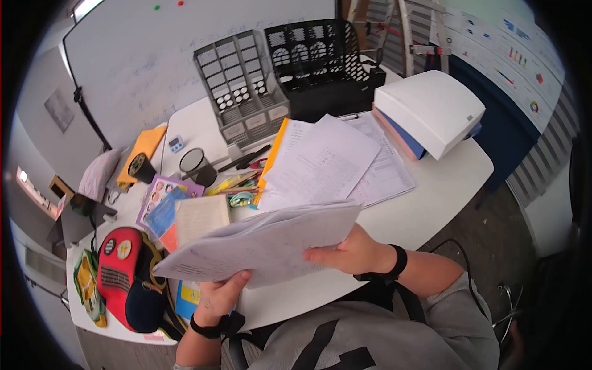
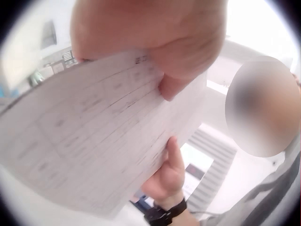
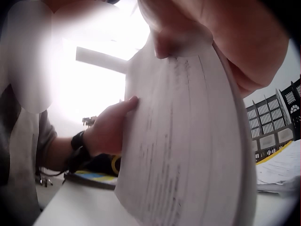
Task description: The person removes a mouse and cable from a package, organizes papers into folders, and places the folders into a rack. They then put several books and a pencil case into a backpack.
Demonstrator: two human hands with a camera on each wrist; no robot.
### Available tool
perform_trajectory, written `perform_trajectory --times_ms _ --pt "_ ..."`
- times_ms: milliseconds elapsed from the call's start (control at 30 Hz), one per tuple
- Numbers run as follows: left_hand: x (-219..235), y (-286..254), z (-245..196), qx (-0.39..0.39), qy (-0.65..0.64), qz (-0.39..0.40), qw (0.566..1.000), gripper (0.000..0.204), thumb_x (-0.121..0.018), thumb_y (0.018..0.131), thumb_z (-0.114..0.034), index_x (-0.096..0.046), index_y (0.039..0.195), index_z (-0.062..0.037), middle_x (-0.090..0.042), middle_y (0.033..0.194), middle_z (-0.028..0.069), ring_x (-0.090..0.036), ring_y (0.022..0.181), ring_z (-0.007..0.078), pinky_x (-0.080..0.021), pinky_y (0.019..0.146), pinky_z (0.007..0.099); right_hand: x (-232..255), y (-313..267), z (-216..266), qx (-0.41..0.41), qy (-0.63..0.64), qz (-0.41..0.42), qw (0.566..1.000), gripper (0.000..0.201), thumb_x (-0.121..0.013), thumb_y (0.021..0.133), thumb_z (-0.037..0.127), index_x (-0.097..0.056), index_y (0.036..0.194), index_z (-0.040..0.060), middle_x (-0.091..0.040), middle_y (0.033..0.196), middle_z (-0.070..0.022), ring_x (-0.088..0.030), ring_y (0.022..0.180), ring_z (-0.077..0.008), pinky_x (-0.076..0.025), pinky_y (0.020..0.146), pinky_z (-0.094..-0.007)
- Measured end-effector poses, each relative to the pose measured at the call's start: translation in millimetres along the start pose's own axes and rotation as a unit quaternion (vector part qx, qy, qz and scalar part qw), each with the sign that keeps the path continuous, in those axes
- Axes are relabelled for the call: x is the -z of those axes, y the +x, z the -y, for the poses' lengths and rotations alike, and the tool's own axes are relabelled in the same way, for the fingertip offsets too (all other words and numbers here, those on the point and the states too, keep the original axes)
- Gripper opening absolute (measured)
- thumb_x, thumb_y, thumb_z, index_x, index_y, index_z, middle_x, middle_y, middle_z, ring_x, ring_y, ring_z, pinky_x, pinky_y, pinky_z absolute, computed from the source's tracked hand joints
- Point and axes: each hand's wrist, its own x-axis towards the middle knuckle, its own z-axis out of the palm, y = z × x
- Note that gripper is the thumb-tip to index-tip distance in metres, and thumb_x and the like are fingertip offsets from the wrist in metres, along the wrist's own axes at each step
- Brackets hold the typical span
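Note:
A thick stack of printed papers (image 1: 265, 243) is held up on edge over the near side of the table, tilted in the head view. My left hand (image 1: 219, 299) grips its lower left edge, thumb on the near face and fingers hidden behind. At the right end my right hand (image 1: 351, 253) grips it the same way, with the thumb lying across the sheet. Ruled lines and print show on the papers (image 2: 94, 127) in the left wrist view. Beyond the stack lie more loose printed sheets (image 1: 327, 154) over a yellow-edged folder.
A red and navy bag (image 1: 123, 277) sits at the left edge of the white table (image 1: 450, 179). Behind the stack are a mesh pen cup (image 1: 197, 165), scattered pens and a beige pad (image 1: 200, 219). Grey and black organizers (image 1: 246, 92) stand at the back, a white box (image 1: 428, 111) at right.

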Motion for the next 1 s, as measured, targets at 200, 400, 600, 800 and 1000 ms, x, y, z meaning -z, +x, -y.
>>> perform_trajectory --times_ms 200,400,600,800,1000 --pt "-2.3 15.6 -11.7 0.024 -0.119 0.006 0.993 0.040 -0.071 0.088 -0.003 -0.060 0.127 0.0015 -0.065 0.123 0.0092 -0.059 0.114 0.0209 -0.043 0.102 0.0360 15.9 -6.2 6.0 0.020 -0.132 0.038 0.990 0.040 -0.068 0.095 0.024 -0.062 0.124 -0.0019 -0.072 0.105 -0.0187 -0.070 0.096 -0.0269 -0.052 0.086 -0.0342" --pt "-50.9 59.5 -31.4 0.094 -0.149 0.117 0.977 0.049 -0.071 0.088 -0.005 -0.055 0.134 0.0021 -0.063 0.128 0.0097 -0.057 0.119 0.0220 -0.042 0.105 0.0376 45.9 -52.8 7.6 -0.086 -0.169 -0.034 0.981 0.041 -0.066 0.096 0.027 -0.062 0.123 -0.0033 -0.071 0.104 -0.0207 -0.070 0.096 -0.0320 -0.053 0.084 -0.0350" --pt "-141.6 132.8 -61.0 0.035 0.014 0.321 0.946 0.024 -0.067 0.097 -0.015 -0.069 0.112 0.0032 -0.072 0.107 0.0064 -0.065 0.098 0.0142 -0.050 0.090 0.0271 106.5 -150.1 19.5 0.029 -0.107 -0.292 0.950 0.038 -0.071 0.091 0.010 -0.060 0.126 -0.0018 -0.067 0.120 -0.0091 -0.063 0.106 -0.0177 -0.050 0.092 -0.0348" --pt "-261.2 211.6 -100.5 -0.061 0.136 0.364 0.920 0.024 -0.066 0.098 -0.019 -0.071 0.103 0.0035 -0.073 0.090 0.0072 -0.066 0.085 0.0126 -0.052 0.081 0.0279 175.2 -273.3 -0.2 0.080 -0.022 -0.567 0.819 0.049 -0.065 0.094 0.008 -0.049 0.139 -0.0038 -0.060 0.134 -0.0105 -0.058 0.120 -0.0226 -0.044 0.105 -0.0382" --pt "-376.5 259.4 -116.2 -0.429 0.304 0.264 0.809 0.052 -0.067 0.093 -0.045 -0.067 0.118 0.0004 -0.069 0.115 0.0210 -0.066 0.107 0.0293 -0.051 0.094 0.0408 187.3 -333.7 -9.4 0.134 0.092 -0.657 0.736 0.058 -0.058 0.099 0.017 -0.036 0.148 -0.0064 -0.050 0.145 -0.0165 -0.054 0.126 -0.0272 -0.044 0.107 -0.0403"
